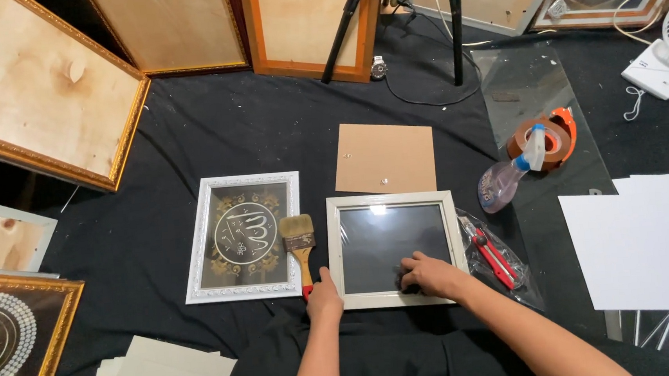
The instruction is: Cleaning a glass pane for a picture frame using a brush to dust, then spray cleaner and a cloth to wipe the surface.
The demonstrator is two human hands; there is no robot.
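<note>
On black cloth, right hand (428, 274) flat on frame (396, 250)

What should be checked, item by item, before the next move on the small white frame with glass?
1. Left hand steadies the white frame at its lower left corner: ok.
2. Right hand rests on the glass: ok.
3. Whether a cloth sits under the right hand: cannot tell.
4. Brush lies beside the frame, off the glass: ok.
5. Brown backing board lies apart, above the frame: ok.
6. Spray bottle lies on its side near the tape dispenser: not ok.
</note>
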